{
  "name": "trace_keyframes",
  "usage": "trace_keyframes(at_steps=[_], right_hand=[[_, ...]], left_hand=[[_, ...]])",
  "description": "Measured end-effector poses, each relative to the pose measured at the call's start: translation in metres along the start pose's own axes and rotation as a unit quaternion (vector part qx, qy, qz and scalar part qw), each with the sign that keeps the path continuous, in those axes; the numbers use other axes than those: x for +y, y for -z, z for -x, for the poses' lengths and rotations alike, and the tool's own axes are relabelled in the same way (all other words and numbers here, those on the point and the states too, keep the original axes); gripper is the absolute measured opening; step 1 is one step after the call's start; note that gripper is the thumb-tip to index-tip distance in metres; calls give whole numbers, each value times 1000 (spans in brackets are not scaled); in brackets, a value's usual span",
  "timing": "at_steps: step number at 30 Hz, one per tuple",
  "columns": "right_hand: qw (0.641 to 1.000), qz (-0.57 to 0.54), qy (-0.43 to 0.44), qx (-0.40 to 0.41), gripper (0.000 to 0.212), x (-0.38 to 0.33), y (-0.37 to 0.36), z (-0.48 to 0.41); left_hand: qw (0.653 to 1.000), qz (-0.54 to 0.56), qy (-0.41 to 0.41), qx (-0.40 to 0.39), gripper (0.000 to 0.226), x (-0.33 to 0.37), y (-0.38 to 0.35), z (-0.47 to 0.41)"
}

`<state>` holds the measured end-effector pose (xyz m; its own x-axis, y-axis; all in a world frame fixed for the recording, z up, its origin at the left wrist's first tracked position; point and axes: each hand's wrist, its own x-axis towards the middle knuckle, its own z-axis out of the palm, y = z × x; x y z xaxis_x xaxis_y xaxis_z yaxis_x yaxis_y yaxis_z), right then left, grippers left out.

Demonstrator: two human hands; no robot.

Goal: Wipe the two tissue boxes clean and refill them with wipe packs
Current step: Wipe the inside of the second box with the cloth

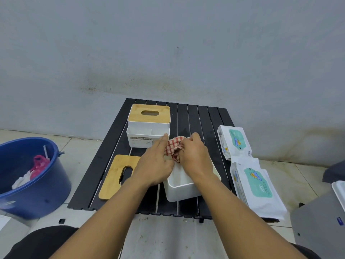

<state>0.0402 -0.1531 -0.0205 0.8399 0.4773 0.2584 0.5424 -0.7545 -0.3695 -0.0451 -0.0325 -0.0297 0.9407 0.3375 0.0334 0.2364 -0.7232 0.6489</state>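
Note:
An open white tissue box (182, 189) sits at the front of the black slatted table (192, 116). Both hands work a red-and-white checked cloth (174, 145) over its far rim. My left hand (155, 165) rests on the cloth and box edge with its fingers stretched forward. My right hand (194, 154) grips the bunched cloth. The box's bamboo lid (113, 176) lies flat to the left. A second white tissue box (148, 126) with its bamboo lid on stands at the back. Two wipe packs (234, 142) (258, 186) lie along the table's right edge.
A blue bucket (28, 184) holding pink and white rubbish stands on the tiled floor to the left. A grey case (321, 221) sits at the right. A grey wall rises right behind the table.

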Motion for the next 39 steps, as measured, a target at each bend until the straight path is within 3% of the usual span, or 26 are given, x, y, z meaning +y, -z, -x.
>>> trace_keyframes(at_steps=[3, 6, 9, 12, 15, 19, 23, 27, 30, 35, 39], right_hand=[[994, -66, 54, -65, 19, -7, -1, -5], [973, 13, 111, -202, 28, -9, -3, -6], [956, 79, 110, -260, 21, -10, -6, -7], [946, 112, 124, -277, 6, -18, -4, -8], [948, 104, 119, -276, 16, -21, -3, -5], [952, 88, 116, -270, 7, -22, -11, 3], [948, 191, 101, -234, 12, -17, -4, 3], [911, 269, 66, -307, 30, -3, 13, 3], [905, 264, 45, -332, 31, 0, 14, 0], [938, 205, 101, -259, 12, -10, 0, -3], [942, 171, 104, -269, 15, -9, -2, -5]], left_hand=[[1000, 0, 1, 3, 82, 1, -2, 0], [1000, 1, 15, 4, 80, 4, -3, 0], [1000, -14, 11, 9, 79, 5, -4, 2], [987, -155, 8, 31, 67, 9, 1, 6], [968, -235, 14, 82, 39, 16, 12, 7], [967, -246, 25, 63, 32, 11, 18, 3], [971, -231, 30, 60, 38, 7, 17, 5], [970, -233, 32, 55, 37, 10, 17, 5], [971, -237, 31, 28, 35, 16, 16, 7], [967, -243, 67, -36, 27, 15, 24, 11], [985, -150, 71, -53, 32, 5, 29, 10]])
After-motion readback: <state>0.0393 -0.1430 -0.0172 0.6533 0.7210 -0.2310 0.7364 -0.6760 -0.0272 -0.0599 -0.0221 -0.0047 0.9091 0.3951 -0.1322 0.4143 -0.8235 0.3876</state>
